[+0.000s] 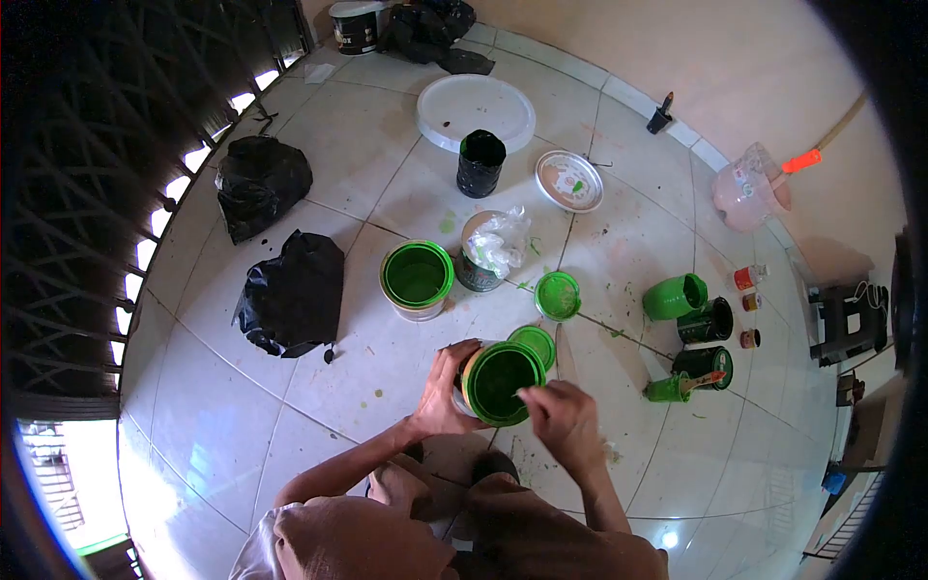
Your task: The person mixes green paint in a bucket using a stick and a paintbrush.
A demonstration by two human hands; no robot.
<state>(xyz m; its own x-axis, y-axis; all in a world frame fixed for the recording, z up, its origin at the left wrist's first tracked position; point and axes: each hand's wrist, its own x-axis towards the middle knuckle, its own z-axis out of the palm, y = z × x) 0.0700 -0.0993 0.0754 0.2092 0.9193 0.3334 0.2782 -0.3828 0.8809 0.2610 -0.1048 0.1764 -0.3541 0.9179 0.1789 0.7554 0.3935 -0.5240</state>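
Observation:
My left hand (445, 394) is wrapped round the left side of a paint can (472, 387) with a green-smeared rim and dark green inside. The can is tilted, its mouth facing up toward me. At the right edge of the mouth, my right hand (565, 425) is closed in a pinch; a small pale tip shows at its fingers, too little to name. Just beyond the can lies a green-coated lid (535, 346), partly covered by it. A second green lid (557, 296) rests farther off. Another open can of green paint (418, 311) stands to the upper left.
A can with crumpled plastic (503, 242), a black container (478, 166) and white lids (476, 108) lie ahead. Black bags (290, 295) sit left. At right are green containers (667, 299), a brush (704, 381), small bottles (749, 277) and a pink bucket (742, 198) by the wall.

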